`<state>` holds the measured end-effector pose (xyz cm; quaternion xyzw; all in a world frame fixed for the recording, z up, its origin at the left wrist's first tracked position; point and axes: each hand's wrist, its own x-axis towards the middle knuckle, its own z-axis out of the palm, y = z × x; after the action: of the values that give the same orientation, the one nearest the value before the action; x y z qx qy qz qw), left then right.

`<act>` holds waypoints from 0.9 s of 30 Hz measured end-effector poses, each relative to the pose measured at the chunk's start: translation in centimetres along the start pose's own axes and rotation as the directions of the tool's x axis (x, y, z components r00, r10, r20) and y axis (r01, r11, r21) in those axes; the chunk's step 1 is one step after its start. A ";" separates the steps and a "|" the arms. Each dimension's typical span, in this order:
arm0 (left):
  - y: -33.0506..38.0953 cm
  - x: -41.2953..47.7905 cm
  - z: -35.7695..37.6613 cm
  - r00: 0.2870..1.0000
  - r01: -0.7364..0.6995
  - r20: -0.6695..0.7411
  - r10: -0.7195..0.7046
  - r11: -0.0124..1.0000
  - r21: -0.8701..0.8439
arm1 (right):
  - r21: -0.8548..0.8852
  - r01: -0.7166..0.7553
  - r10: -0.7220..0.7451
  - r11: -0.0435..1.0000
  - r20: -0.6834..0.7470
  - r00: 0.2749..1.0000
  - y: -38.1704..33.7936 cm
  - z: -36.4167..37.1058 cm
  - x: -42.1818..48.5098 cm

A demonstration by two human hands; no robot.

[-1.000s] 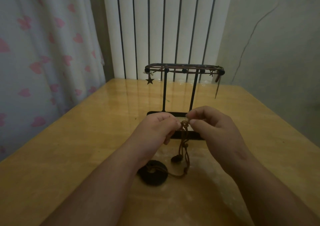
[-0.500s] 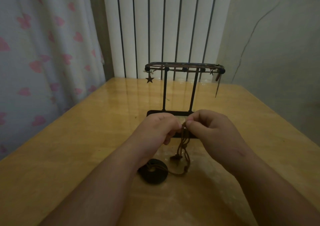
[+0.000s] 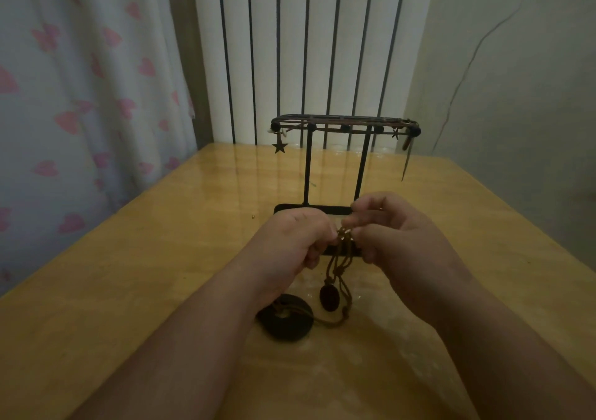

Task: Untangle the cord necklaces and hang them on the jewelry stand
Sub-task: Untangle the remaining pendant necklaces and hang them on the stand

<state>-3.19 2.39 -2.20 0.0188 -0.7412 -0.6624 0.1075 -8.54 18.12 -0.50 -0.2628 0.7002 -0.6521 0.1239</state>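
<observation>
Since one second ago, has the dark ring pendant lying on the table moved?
No. The ring pendant lies where it was, with the same gap between it and the left corner of the jewelry stand base.

cord tangle [image 3: 341, 260]: top is vanishing between fingertips of left grip [image 3: 300, 239] and right grip [image 3: 398, 237], knot unreadable | stand base [image 3: 308, 208]: both grips are covering its near part | ring pendant [image 3: 292, 331]: left forearm [image 3: 200, 339] is overlapping its left edge | left forearm and right forearm [image 3: 483, 339]: running off the bottom edge | top bar [image 3: 325, 123]: hung pieces are appearing too small to tell apart
</observation>
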 end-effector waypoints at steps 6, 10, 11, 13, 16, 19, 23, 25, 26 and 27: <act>0.0 0.1 -0.2 1.000 -0.021 0.021 0.019 0.996 0.081 | -0.248 0.132 -0.123 0.960 0.052 0.991 -0.5 0.0 -0.5; 0.0 0.0 0.0 1.000 -0.004 0.004 0.004 0.994 0.110 | -0.360 0.094 -0.087 0.928 0.035 0.996 -0.2 -0.1 -0.1; 0.0 0.0 0.1 1.000 -0.001 0.000 0.001 0.994 0.111 | -0.357 0.074 -0.071 0.931 0.020 0.997 -0.1 0.0 0.0; 0.0 -0.1 0.2 1.000 0.001 -0.003 -0.001 0.993 0.114 | -0.318 0.025 -0.029 0.948 -0.008 1.000 0.0 0.1 0.0; 0.1 0.0 0.3 1.000 -0.003 -0.006 0.004 0.993 0.115 | -0.144 -0.076 0.074 0.987 -0.025 0.997 -0.1 0.0 -0.1; 0.3 0.0 0.4 1.000 -0.006 -0.019 0.008 0.993 0.114 | 0.066 -0.155 0.156 0.986 -0.006 0.988 -0.1 -0.1 -0.2; 0.1 -0.1 0.4 1.000 -0.016 -0.017 0.018 0.993 0.121 | 0.126 -0.167 0.168 0.978 0.008 0.986 -0.2 -0.1 -0.2; 0.1 -0.1 0.3 0.999 -0.031 -0.023 0.035 0.991 0.129 | 0.084 -0.145 0.147 0.986 -0.022 0.989 -0.2 -0.2 -0.1; 0.1 -0.2 0.4 0.998 -0.040 -0.035 0.045 0.989 0.141 | 0.072 -0.135 0.138 0.988 -0.038 0.990 -0.1 -0.2 -0.1; 0.1 -0.2 0.5 0.997 -0.048 -0.048 0.056 0.986 0.160 | 0.065 -0.130 0.133 0.989 -0.049 0.990 -0.1 -0.2 -0.1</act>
<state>-3.04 2.89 -2.14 0.0252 -0.7889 -0.5974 0.1422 -8.54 18.32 -0.38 -0.1946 0.6985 -0.6708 0.1558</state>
